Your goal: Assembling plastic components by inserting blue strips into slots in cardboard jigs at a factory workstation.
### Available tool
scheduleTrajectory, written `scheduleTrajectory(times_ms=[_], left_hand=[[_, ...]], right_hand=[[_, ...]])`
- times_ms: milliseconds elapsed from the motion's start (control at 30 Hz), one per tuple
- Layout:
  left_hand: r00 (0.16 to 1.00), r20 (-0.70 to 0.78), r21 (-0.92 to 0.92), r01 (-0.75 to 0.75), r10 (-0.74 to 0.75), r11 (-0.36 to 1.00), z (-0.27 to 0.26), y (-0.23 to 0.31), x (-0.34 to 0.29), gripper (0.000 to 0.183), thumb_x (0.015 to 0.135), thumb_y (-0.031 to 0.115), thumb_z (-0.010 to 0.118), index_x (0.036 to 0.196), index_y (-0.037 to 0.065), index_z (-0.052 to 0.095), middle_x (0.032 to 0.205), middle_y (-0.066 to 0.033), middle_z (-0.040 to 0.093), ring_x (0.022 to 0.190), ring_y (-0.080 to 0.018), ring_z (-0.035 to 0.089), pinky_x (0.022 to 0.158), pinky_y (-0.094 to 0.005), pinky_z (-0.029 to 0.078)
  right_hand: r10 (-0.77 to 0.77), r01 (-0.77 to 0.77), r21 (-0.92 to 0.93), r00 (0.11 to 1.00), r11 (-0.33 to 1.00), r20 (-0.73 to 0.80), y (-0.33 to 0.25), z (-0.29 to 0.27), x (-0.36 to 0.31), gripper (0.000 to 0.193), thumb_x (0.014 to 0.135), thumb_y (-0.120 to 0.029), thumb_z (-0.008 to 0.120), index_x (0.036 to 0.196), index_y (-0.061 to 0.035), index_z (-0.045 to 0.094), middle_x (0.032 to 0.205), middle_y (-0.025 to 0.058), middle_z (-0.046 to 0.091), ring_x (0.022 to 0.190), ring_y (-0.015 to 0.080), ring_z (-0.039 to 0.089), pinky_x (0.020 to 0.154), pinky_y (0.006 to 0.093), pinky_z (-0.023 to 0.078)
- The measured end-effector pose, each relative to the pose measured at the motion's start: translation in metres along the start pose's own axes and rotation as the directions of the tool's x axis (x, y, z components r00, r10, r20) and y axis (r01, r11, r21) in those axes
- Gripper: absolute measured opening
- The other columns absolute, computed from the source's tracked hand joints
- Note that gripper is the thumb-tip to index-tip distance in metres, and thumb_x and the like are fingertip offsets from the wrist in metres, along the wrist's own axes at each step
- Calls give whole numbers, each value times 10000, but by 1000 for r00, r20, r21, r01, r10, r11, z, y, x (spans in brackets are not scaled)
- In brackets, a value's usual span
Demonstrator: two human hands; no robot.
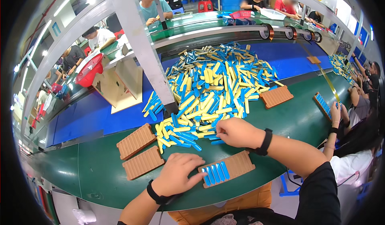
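Note:
A brown grooved tray (242, 163) lies in front of me on the green table. Several shiny blue strips (216, 173) sit side by side in the slots of its left part. My left hand (178, 175) is open, fingers stretched, with its thumb at the tray's left end. Above the tray, at the near edge of a big heap of blue and yellow round-ended strips (208, 100), is my right hand (238, 132). Its fingers are closed in a pinch, and what they hold, if anything, is hidden. A loose blue strip lies just below those fingers.
Two grooved brown trays (136, 140) (143, 163) lie to the left, another tray (276, 97) right of the heap. A grey metal post (140, 44) rises beside the heap. A wooden stand (120, 84) is farther left. At right, a co-worker's hands (336, 110) touch tape by a filled tray.

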State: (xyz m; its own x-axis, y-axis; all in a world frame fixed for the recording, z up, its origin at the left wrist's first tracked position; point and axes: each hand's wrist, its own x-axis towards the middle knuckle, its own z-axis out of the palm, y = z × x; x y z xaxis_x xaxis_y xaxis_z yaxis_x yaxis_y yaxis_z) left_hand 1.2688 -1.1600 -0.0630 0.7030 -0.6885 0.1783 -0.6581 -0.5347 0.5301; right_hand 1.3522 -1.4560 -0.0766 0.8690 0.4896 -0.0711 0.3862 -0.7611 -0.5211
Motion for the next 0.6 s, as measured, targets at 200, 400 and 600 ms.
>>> scheduleTrajectory(times_ms=[200, 400, 600], left_hand=[[966, -184, -217, 142, -184, 966, 7, 13, 26, 338, 977, 159, 856, 1265, 29, 736, 1175, -128, 785, 1074, -267, 770, 935, -385, 619], [931, 74, -711, 301, -358, 635, 23, 37, 45, 287, 1012, 128, 847, 1224, -23, 726, 1104, -58, 789, 966, -99, 745, 851, -267, 608], [931, 15, -824, 219, -365, 523, 50, 44, 41, 187, 1041, 112, 806, 1153, -20, 736, 1049, -54, 799, 921, -85, 753, 818, -256, 611]], right_hand=[[156, -73, 768, 987, 637, -35, -22, 4, -59, 110, 1038, -24, 755, 1132, 21, 719, 1007, 59, 767, 903, 102, 732, 808, 279, 612], [165, -12, 929, 985, 369, -52, -39, 20, -102, 269, 1075, -17, 714, 1333, 39, 664, 1127, 72, 777, 1022, 113, 745, 873, 287, 630], [238, -69, 970, 971, 234, 12, -42, 34, -123, 290, 1092, -18, 689, 1375, 36, 654, 1189, 91, 773, 1061, 142, 759, 919, 319, 676]])
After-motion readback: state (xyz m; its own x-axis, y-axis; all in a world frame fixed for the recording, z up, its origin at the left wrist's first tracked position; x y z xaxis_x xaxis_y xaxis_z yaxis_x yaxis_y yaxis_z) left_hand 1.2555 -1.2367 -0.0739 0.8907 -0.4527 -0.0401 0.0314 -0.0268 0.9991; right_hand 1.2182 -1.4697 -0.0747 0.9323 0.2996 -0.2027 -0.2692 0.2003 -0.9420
